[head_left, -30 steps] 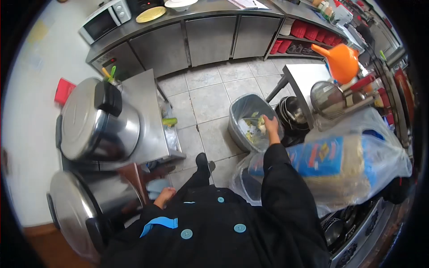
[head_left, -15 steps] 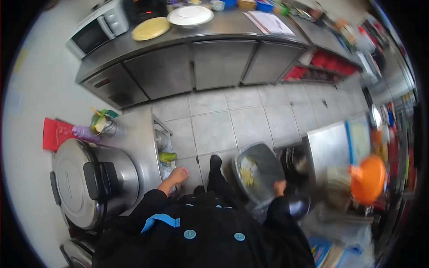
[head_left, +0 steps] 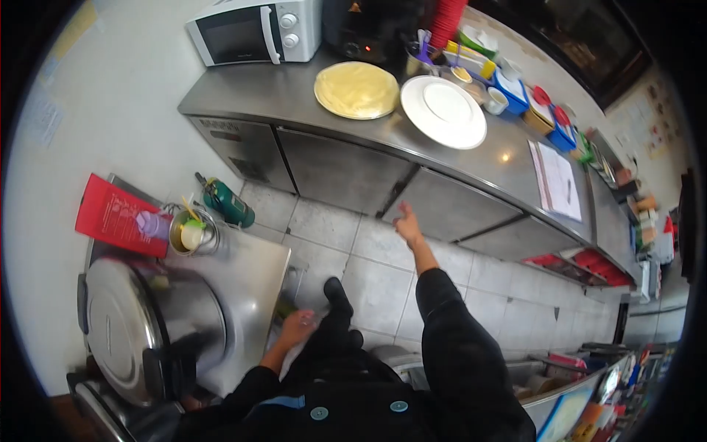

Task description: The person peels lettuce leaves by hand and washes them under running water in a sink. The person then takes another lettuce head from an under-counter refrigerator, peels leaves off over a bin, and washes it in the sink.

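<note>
My right hand (head_left: 406, 225) reaches forward over the floor, in front of the steel cabinet doors (head_left: 449, 202), with its fingers apart and nothing in them. Down at the lower left, my left hand (head_left: 297, 328) hangs beside the steel side table (head_left: 250, 276), its fingers curled; whether they hold anything is too small to tell. On the counter beyond the right hand lie a round yellow item (head_left: 356, 89) and a white plate (head_left: 443, 110).
A white microwave (head_left: 250, 35) stands at the counter's left end. Papers with a pen (head_left: 556, 180) lie to the right. A large steel pot (head_left: 125, 331) is at the left, with a green cylinder (head_left: 227, 202) on the floor beyond the side table.
My right hand has left the grey bin's rim and moved forward, toward the cabinets. My view has turned left and come closer to the counter. My left hand stays low by the side table.
</note>
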`<move>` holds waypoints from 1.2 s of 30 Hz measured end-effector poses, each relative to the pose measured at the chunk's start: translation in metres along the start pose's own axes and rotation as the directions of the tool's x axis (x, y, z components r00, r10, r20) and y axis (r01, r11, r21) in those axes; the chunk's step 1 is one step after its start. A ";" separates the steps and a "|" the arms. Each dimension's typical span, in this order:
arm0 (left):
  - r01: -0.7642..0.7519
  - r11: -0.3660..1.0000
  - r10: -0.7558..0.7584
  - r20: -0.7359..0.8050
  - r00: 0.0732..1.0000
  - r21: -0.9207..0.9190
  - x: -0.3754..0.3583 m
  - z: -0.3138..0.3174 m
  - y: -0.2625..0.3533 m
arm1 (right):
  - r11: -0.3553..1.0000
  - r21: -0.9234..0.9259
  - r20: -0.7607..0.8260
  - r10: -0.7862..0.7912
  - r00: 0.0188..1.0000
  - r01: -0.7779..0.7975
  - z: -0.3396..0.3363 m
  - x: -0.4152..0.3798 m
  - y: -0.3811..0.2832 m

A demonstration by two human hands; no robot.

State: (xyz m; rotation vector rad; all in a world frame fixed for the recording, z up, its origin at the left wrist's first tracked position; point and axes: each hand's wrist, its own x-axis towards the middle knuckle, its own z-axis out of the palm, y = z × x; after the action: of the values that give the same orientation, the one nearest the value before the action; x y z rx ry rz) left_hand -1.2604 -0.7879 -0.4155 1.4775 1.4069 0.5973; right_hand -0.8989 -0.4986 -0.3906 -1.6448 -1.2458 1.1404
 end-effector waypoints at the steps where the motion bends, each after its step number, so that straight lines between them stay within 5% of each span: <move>1: -0.002 1.000 0.002 -0.007 1.000 0.004 0.019 -0.005 0.004 | 0.987 0.159 -0.051 0.001 0.999 0.007 0.005 0.031 -0.031; 4: 0.219 0.966 -0.214 0.047 0.976 -0.138 0.081 -0.005 0.044 | 0.931 0.354 -0.142 0.144 0.979 -0.086 0.009 0.130 -0.037; 6: 0.047 0.996 -0.053 -0.081 0.995 -0.079 0.121 -0.016 0.067 | 0.948 0.319 -0.217 0.096 0.971 -0.023 0.026 0.138 -0.019; 7: 0.076 0.977 -0.102 -0.127 0.987 -0.197 0.135 -0.020 0.082 | 0.950 0.304 -0.312 0.029 0.950 0.071 0.035 0.135 -0.008; 9: 0.118 0.938 -0.182 -0.175 0.968 -0.326 0.160 -0.027 0.111 | 0.980 0.021 -0.230 -0.187 0.955 0.197 0.018 0.107 0.028; 10: 0.104 0.933 -0.185 -0.210 0.960 -0.344 0.172 -0.027 0.124 | 0.995 -0.032 -0.049 -0.094 0.994 0.092 0.004 0.070 0.016; 11: 0.085 0.928 -0.185 -0.251 0.950 -0.362 0.186 -0.030 0.138 | 0.995 0.100 0.073 -0.034 0.997 0.027 -0.008 0.041 0.020; 13: 0.123 0.926 -0.224 -0.257 0.940 -0.356 0.208 -0.037 0.168 | 1.000 -0.023 0.257 0.009 0.966 -0.003 -0.024 0.000 0.053; 14: 0.086 0.937 -0.198 -0.311 0.929 -0.339 0.218 -0.033 0.168 | 0.966 -0.106 0.219 0.256 0.942 -0.238 -0.024 -0.015 0.049; 16: 0.119 0.969 -0.204 -0.429 0.880 -0.216 0.232 -0.030 0.168 | 0.854 -0.211 0.166 0.511 0.843 -0.476 -0.011 -0.012 0.072; 20: 0.311 0.932 -0.355 -0.651 0.671 -0.188 0.240 -0.026 0.152 | 0.893 -0.242 0.476 0.451 0.755 -0.380 0.051 0.066 0.115; 24: 0.469 0.866 -0.461 -0.645 0.609 -0.176 0.221 -0.067 0.140 | 0.930 -0.321 0.661 0.354 0.661 -0.178 0.123 0.169 0.143; 26: 0.532 0.844 -0.439 -0.664 0.605 -0.073 0.220 -0.081 0.138 | 0.933 -0.291 0.660 0.355 0.662 -0.211 0.149 0.220 0.169; 28: 0.573 0.819 -0.450 -0.666 0.595 -0.041 0.217 -0.085 0.134 | 0.865 -0.248 0.663 0.479 0.575 -0.436 0.153 0.285 0.239; 31: 0.627 0.779 -0.471 -0.660 0.586 0.001 0.216 -0.087 0.131 | 0.885 -0.283 0.661 0.460 0.593 -0.370 0.163 0.351 0.258; 33: 0.670 0.742 -0.513 -0.645 0.566 -0.002 0.216 -0.085 0.132 | 0.784 -0.592 0.314 0.437 0.843 -0.186 0.172 0.391 0.284; 36: 0.689 0.723 -0.536 -0.676 0.506 -0.057 0.218 -0.082 0.132 | 0.702 -0.712 0.217 0.234 0.948 -0.010 0.195 0.425 0.269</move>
State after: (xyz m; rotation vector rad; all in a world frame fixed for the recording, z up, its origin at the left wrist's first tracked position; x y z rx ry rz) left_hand -1.2233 -0.5384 -0.3242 0.7822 2.4919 0.5073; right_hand -0.9539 -0.1366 -0.7867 -2.1952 -1.9700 1.0735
